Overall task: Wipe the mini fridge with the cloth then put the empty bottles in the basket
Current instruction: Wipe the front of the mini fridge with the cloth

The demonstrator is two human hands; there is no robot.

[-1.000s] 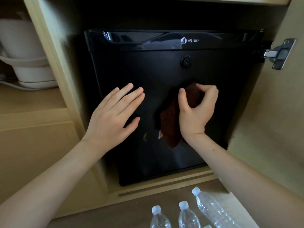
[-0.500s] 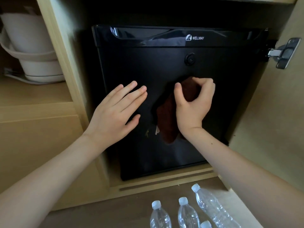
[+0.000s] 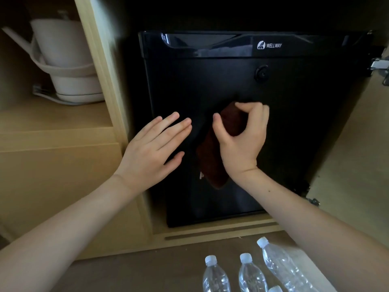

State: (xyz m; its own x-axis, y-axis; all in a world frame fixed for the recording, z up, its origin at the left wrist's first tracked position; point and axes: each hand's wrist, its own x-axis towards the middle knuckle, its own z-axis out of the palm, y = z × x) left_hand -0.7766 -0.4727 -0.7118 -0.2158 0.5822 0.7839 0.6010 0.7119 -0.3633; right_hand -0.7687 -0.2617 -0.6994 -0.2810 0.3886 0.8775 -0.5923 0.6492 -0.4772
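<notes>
A black mini fridge (image 3: 305, 123) with a closed door sits inside a light wooden cabinet. My right hand (image 3: 242, 144) grips a dark brown cloth (image 3: 212, 163) and presses it against the middle of the door; the cloth's lower end hangs below my wrist. My left hand (image 3: 153, 148) lies flat on the door just left of the cloth, fingers spread. Several clear empty bottles with white caps (image 3: 250, 275) stand on the floor in front of the fridge, at the bottom edge of the view. No basket is in view.
The open cabinet door (image 3: 357, 161) with a metal hinge (image 3: 379, 65) stands at the right. A white kettle on its base (image 3: 69, 66) sits on a shelf in the left compartment. A wooden ledge (image 3: 210, 234) runs under the fridge.
My right hand has shifted the cloth slightly left on the door, with the fingers curling tighter around it. My left hand stays flat beside it. The camera has moved a little.
</notes>
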